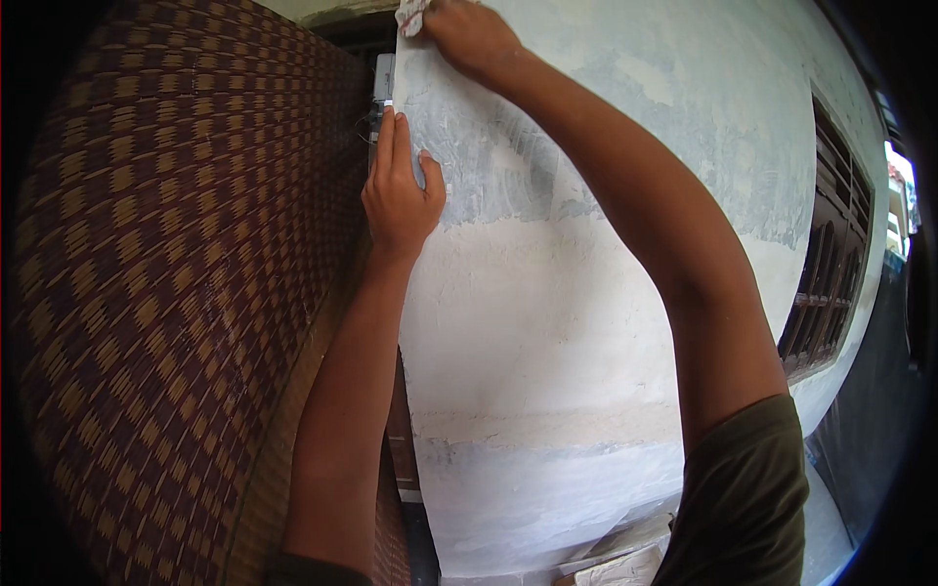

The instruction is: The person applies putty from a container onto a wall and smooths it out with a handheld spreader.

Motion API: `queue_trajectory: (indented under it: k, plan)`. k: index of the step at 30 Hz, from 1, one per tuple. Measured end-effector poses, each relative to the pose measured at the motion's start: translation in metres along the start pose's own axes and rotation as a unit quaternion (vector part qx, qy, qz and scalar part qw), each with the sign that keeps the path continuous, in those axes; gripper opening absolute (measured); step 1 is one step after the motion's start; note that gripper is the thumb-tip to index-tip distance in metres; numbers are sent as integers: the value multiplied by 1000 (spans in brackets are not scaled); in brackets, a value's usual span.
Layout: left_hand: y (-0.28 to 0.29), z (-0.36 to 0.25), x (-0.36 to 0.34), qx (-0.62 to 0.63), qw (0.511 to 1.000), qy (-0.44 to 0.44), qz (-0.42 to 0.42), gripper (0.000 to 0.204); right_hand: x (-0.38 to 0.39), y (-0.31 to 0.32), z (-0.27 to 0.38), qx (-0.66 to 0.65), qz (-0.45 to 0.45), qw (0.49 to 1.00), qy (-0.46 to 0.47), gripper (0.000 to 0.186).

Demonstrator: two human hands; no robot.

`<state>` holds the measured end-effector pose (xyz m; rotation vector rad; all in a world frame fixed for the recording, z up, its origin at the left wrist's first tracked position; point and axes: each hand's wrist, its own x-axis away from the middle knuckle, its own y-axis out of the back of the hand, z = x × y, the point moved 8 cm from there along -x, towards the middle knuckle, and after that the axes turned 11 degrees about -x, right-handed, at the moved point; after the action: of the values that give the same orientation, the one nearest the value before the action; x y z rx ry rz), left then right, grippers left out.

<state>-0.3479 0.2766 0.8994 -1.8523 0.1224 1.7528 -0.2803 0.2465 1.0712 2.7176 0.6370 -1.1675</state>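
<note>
A wall [542, 322] with white paint and patchy grey areas stands in front of me. My left hand [403, 200] lies against its left edge, fingers stretched upward and thumb apart, holding nothing. Higher up, at the top of that same edge, my right hand [471, 41] is closed round a crumpled whitish piece with reddish marks [411, 20]. This piece touches the wall's corner; I cannot tell whether it is cloth or paper. Part of it is hidden by the fingers and cut off by the top of the picture.
A woven brown and tan panel [186, 254] rises close on the left. Behind the wall's edge sits a small grey box [384, 78] with a thin wire. A dark wooden window [829, 244] is on the right. Flattened cardboard [625, 565] lies at the wall's foot.
</note>
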Motion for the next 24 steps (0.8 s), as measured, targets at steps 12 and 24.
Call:
queue_trajectory:
  k: [12, 24]
  plan:
    - [-1, 3, 3, -12, 1000, -6, -1, 49, 2, 18, 24, -69, 0, 997, -20, 18]
    - [-3, 8, 4, 0, 999, 23, 49, 49, 16, 1, 81, -125, 1, 990, 63, 16]
